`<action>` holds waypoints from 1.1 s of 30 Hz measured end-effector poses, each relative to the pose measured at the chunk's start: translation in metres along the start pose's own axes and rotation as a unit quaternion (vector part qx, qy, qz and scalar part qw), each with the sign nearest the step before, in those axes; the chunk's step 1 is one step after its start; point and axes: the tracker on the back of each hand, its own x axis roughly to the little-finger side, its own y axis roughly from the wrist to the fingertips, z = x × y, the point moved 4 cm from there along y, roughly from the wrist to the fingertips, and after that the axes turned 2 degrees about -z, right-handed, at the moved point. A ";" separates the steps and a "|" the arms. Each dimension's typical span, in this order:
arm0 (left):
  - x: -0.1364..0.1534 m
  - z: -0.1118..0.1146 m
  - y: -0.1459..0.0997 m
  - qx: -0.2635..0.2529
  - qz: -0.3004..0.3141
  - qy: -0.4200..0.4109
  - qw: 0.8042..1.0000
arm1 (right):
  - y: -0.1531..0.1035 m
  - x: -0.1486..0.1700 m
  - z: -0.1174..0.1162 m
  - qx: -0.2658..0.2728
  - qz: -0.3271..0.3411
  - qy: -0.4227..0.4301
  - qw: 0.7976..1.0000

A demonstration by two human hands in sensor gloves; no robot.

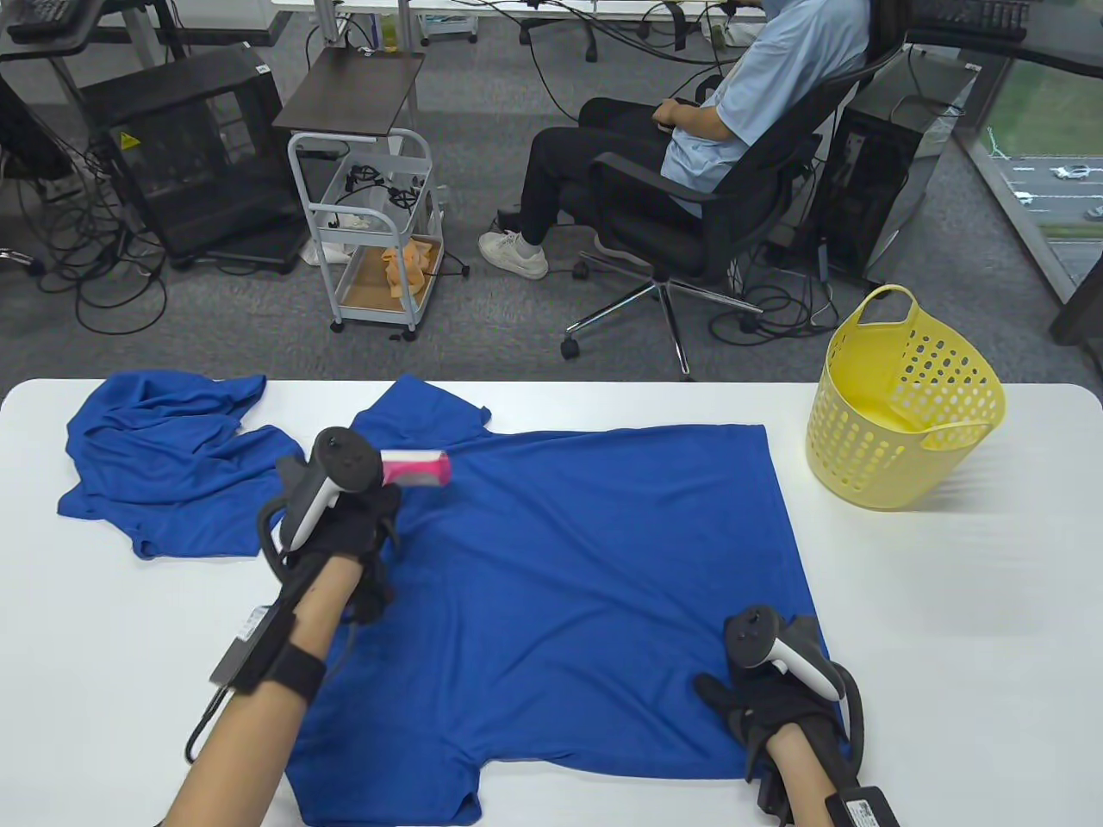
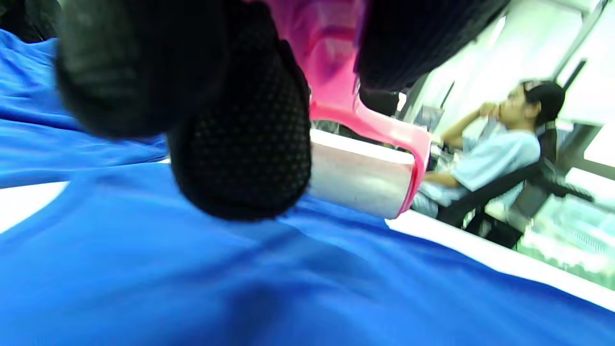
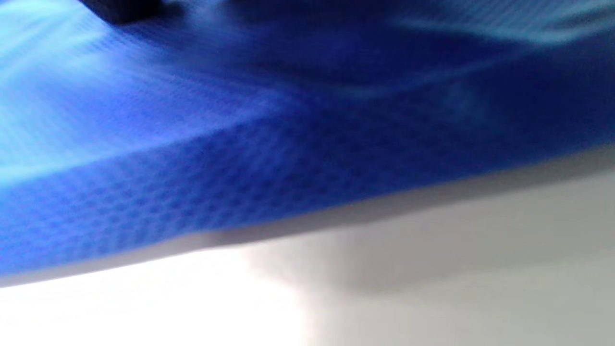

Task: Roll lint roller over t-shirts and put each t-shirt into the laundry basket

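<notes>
Tabletop [image 1: 948, 603]: white, carrying two blue t-shirts and a yellow basket.
Spread t-shirt [image 1: 586, 586]: lying flat across the middle of the tabletop, sleeves toward the left side, hem toward the basket.
Second t-shirt [image 1: 164, 457]: sitting crumpled at the far left corner, just beside the spread one.
Lint roller [image 1: 418, 467]: pink frame, pale roll; resting near the spread t-shirt's collar end. The left wrist view is showing the roll [image 2: 360, 178] touching the blue cloth.
Left hand [image 1: 345, 517]: gloved fingers [image 2: 240, 144] curling round the pink handle, grip clamped on the lint roller.
Right hand [image 1: 775, 698]: lying on the near right corner of the spread t-shirt, fingers reaching flat over the cloth, grip apart. The right wrist view is giving only blurred blue fabric over white tabletop.
Laundry basket [image 1: 905, 405]: yellow, perforated, standing upright at the far right of the tabletop, well apart from both hands.
Background: person sitting in an office chair [image 1: 715, 198] beyond the tabletop.
</notes>
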 end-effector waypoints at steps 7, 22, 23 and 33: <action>0.038 0.018 -0.068 0.153 -0.068 0.098 0.981 | 0.000 0.000 0.000 0.000 0.000 -0.001 1.000; -0.013 0.061 0.079 0.044 -0.102 0.098 0.989 | 0.000 0.000 0.000 -0.001 0.001 0.001 1.000; -0.012 0.065 0.089 0.074 -0.110 0.078 0.988 | 0.000 0.000 0.000 -0.001 0.001 0.001 1.000; 0.006 0.013 0.071 0.000 -0.020 0.007 1.000 | 0.000 0.000 0.000 -0.001 0.001 0.000 1.000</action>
